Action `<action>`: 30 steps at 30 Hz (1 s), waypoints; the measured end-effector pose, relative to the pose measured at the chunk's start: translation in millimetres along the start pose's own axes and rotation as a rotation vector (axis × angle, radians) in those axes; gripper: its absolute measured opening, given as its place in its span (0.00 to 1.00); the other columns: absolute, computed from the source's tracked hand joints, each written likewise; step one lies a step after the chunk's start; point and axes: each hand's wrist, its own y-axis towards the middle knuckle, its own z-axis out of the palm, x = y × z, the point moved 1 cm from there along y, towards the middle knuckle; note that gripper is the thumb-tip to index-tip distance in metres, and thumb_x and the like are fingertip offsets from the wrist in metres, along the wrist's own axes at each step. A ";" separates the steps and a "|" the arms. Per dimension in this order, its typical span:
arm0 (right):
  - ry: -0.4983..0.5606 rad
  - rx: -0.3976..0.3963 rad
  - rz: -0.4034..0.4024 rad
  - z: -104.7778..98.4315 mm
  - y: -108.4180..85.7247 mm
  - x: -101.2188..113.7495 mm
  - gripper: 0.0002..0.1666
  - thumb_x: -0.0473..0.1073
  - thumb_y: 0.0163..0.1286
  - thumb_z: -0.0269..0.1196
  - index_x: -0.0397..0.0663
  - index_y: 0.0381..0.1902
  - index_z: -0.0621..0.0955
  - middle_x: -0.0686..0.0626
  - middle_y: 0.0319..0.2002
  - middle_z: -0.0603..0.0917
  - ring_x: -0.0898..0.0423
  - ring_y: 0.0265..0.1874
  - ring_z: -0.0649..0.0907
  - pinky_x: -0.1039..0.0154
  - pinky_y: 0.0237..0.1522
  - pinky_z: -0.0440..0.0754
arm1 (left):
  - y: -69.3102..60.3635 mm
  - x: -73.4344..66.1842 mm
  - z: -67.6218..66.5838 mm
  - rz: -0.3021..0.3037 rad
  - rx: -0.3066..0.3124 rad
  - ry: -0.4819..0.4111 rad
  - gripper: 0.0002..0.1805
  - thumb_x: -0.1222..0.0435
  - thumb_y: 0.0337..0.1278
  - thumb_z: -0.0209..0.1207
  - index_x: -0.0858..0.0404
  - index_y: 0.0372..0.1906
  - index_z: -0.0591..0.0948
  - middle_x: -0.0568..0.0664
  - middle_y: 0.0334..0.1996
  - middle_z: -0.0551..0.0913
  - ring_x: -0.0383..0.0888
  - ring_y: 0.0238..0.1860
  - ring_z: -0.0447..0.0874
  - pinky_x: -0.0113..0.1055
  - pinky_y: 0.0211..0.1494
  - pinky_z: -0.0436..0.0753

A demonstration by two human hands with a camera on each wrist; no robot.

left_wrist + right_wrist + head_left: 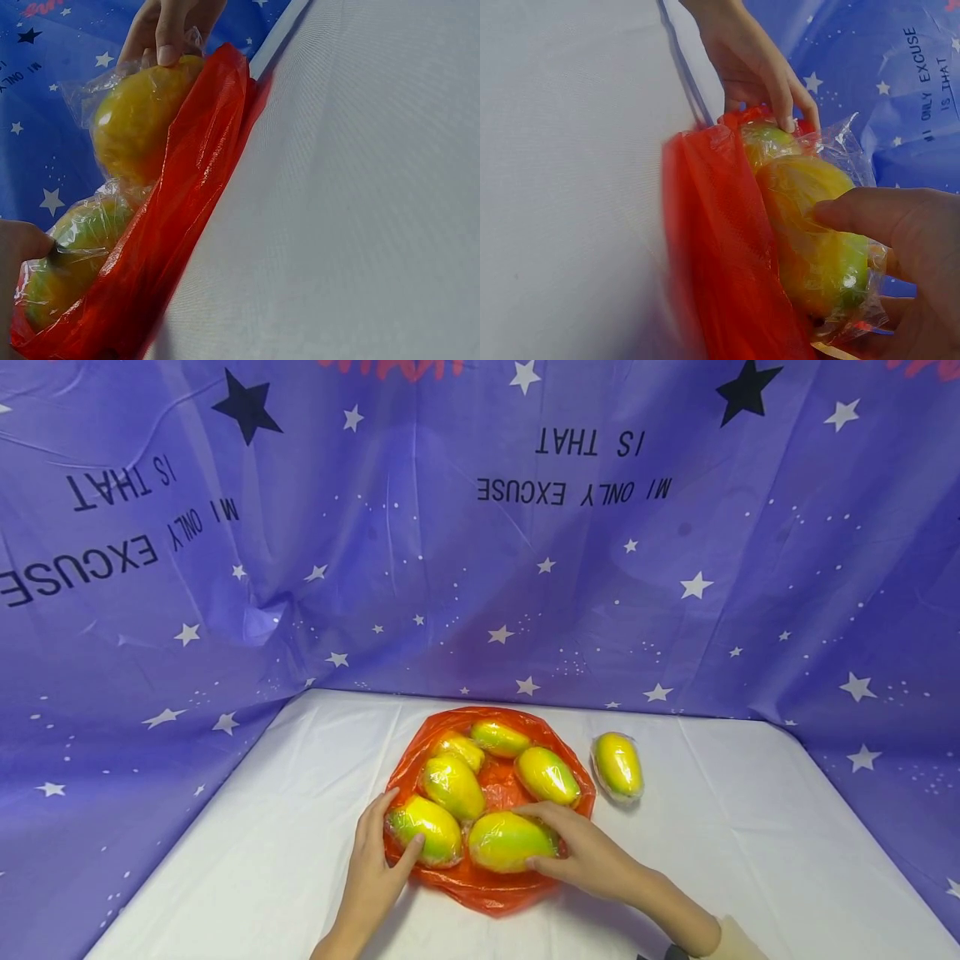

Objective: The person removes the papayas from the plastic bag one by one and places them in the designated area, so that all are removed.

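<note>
Several plastic-wrapped yellow-green mangoes lie in an opened red plastic bag [498,902]. At the bag's near left, the left hand [375,868] has its thumb on one wrapped mango [429,831] and its fingers at the bag's left edge. The right hand [588,852] grips the near right mango [510,842] between thumb and fingers. In the right wrist view, the right thumb presses the wrapped mango [806,225], the left hand [757,67] beyond it. In the left wrist view, the left thumb touches a mango [82,247] beside the red bag [172,202].
One more wrapped mango [619,766] lies outside the bag, to its right on the white-covered table [720,827]. Behind and beside the table hangs a purple-blue cloth [450,527] with stars and printed words.
</note>
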 end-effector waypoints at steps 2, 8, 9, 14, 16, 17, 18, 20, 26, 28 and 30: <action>0.010 -0.017 0.000 -1.2 -0.6 0.9 0.34 0.50 0.61 0.69 0.66 0.64 0.71 0.66 0.60 0.73 0.59 0.62 0.72 0.51 0.64 0.69 | -0.2 0.1 0.0 -0.002 0.002 0.001 0.39 0.60 0.58 0.66 0.55 0.72 0.60 0.60 0.68 0.59 0.61 0.68 0.58 0.63 0.64 0.62; 0.007 -0.080 -0.025 -6.4 -2.7 1.6 0.34 0.51 0.60 0.70 0.66 0.63 0.72 0.67 0.60 0.73 0.60 0.62 0.72 0.52 0.63 0.70 | -0.5 0.6 -0.2 -0.006 0.004 -0.001 0.39 0.59 0.58 0.66 0.55 0.72 0.60 0.60 0.68 0.59 0.61 0.69 0.58 0.63 0.65 0.62; 0.002 -0.090 -0.029 -7.3 -3.2 1.8 0.34 0.52 0.60 0.70 0.66 0.63 0.72 0.67 0.61 0.73 0.60 0.62 0.72 0.52 0.63 0.70 | -0.5 0.6 -0.3 -0.006 0.005 -0.002 0.39 0.59 0.58 0.66 0.55 0.72 0.60 0.60 0.68 0.59 0.61 0.69 0.58 0.63 0.65 0.62; -0.013 -0.122 -0.049 -11.9 -5.9 3.6 0.33 0.52 0.60 0.70 0.68 0.63 0.73 0.67 0.60 0.74 0.60 0.62 0.72 0.52 0.62 0.70 | -0.3 0.2 -0.5 -0.009 0.005 -0.003 0.39 0.59 0.58 0.66 0.55 0.72 0.60 0.60 0.68 0.59 0.61 0.69 0.58 0.63 0.65 0.62; -0.019 -0.137 -0.062 -13.6 -7.0 4.4 0.32 0.51 0.61 0.70 0.68 0.63 0.73 0.66 0.59 0.74 0.60 0.61 0.73 0.53 0.62 0.71 | -0.2 0.2 -0.4 -0.011 0.004 -0.003 0.39 0.59 0.58 0.66 0.54 0.72 0.60 0.60 0.68 0.59 0.61 0.69 0.58 0.64 0.65 0.62; -0.023 -0.147 -0.073 -14.5 -7.6 4.8 0.32 0.51 0.61 0.70 0.67 0.63 0.73 0.65 0.59 0.75 0.60 0.60 0.74 0.52 0.61 0.72 | -0.1 0.1 -0.4 -0.013 0.004 -0.002 0.39 0.59 0.58 0.66 0.54 0.72 0.60 0.60 0.68 0.59 0.61 0.69 0.58 0.64 0.65 0.62; -0.027 -0.158 -0.079 -15.4 -8.2 4.9 0.32 0.51 0.61 0.70 0.66 0.63 0.73 0.65 0.59 0.75 0.60 0.60 0.74 0.53 0.61 0.73 | 0.0 0.0 -0.3 -0.015 0.005 -0.003 0.39 0.59 0.58 0.66 0.54 0.72 0.60 0.60 0.68 0.59 0.61 0.69 0.58 0.64 0.65 0.62; -0.032 -0.179 -0.080 -17.7 -9.5 5.2 0.31 0.50 0.61 0.70 0.65 0.62 0.74 0.65 0.58 0.76 0.60 0.59 0.75 0.53 0.60 0.73 | 0.3 -0.2 -0.1 -0.020 0.008 -0.004 0.39 0.59 0.59 0.65 0.54 0.72 0.60 0.60 0.68 0.59 0.61 0.69 0.58 0.64 0.65 0.62; -0.039 -0.223 -0.045 -25.3 -13.8 4.0 0.32 0.51 0.61 0.70 0.61 0.63 0.75 0.65 0.58 0.76 0.61 0.58 0.75 0.54 0.58 0.75 | 0.7 -0.7 0.2 -0.032 0.016 -0.003 0.39 0.58 0.59 0.65 0.53 0.72 0.60 0.60 0.69 0.59 0.61 0.69 0.58 0.64 0.64 0.62; -0.040 -0.232 -0.034 -27.4 -15.4 2.7 0.32 0.52 0.61 0.70 0.61 0.63 0.75 0.66 0.58 0.76 0.60 0.57 0.75 0.55 0.55 0.77 | 0.6 -1.0 0.1 -0.032 0.015 -0.003 0.39 0.58 0.59 0.65 0.53 0.72 0.60 0.60 0.68 0.59 0.61 0.68 0.58 0.64 0.65 0.62; -0.045 -0.244 -0.029 -29.4 -17.0 0.8 0.32 0.53 0.61 0.69 0.61 0.63 0.75 0.65 0.59 0.76 0.61 0.54 0.77 0.56 0.52 0.79 | 0.4 -1.2 0.1 -0.031 0.013 -0.004 0.39 0.59 0.59 0.65 0.53 0.72 0.60 0.60 0.68 0.59 0.61 0.68 0.58 0.64 0.65 0.62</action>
